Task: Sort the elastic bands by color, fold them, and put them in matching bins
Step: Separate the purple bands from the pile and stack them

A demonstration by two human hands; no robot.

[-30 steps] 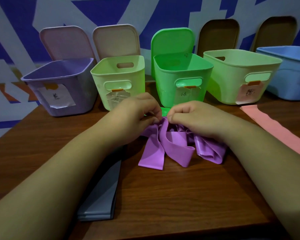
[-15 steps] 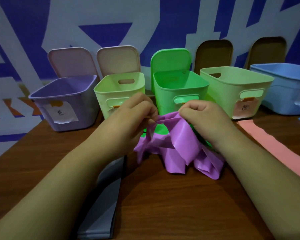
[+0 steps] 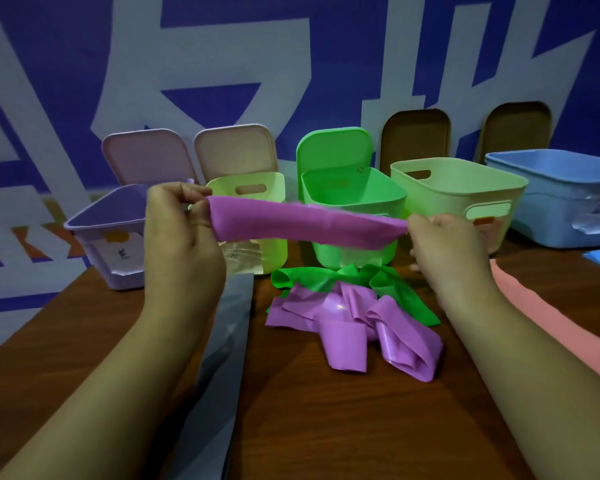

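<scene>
The left hand (image 3: 184, 237) pinches one end of a purple band (image 3: 305, 223). The right hand (image 3: 444, 244) pinches the other end. The band is up in the air between them, pulled long, in front of the bins and above the table (image 3: 326, 427).

If one hand lets go while the band is pulled tight, I think it may snap back or fly off. If it drops, it may land on the pile (image 3: 343, 327) of purple and green bands below and get mixed in.

The bins stand in a row at the back: a purple bin (image 3: 97, 258), a pale bin (image 3: 271, 251), a green bin (image 3: 343, 254), a wide bin (image 3: 465, 188) and a blue bin (image 3: 561, 209). All are open on top. I see no bands in them, but their bottoms are hidden.
</scene>
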